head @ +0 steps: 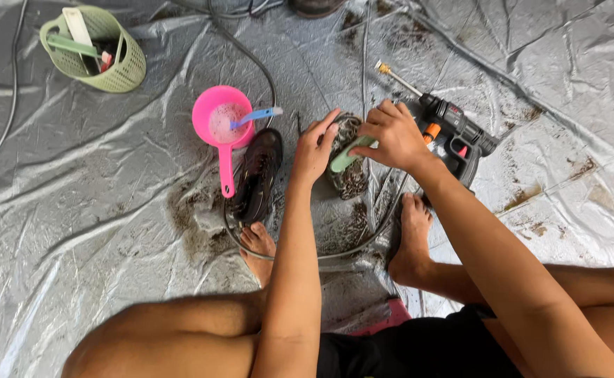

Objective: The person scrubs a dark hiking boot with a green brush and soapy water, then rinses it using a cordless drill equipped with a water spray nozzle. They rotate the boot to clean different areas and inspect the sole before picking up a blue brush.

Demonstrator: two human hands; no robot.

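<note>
Left hand [314,150] steadies muddy shoe [347,157], fingers curled on its edge; right hand [393,134] fingers grip green brush [349,155], bristles hidden; shoe mostly covered.

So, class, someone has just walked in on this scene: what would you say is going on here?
A person sits barefoot on a grey plastic sheet scattered with dirt. The left hand steadies a muddy shoe, while the right hand holds a green brush against it. A second, dark shoe lies beside a pink scoop of soapy water with a blue toothbrush in it. A spray gun rests to the right, and a green basket stands at the upper left.
</note>
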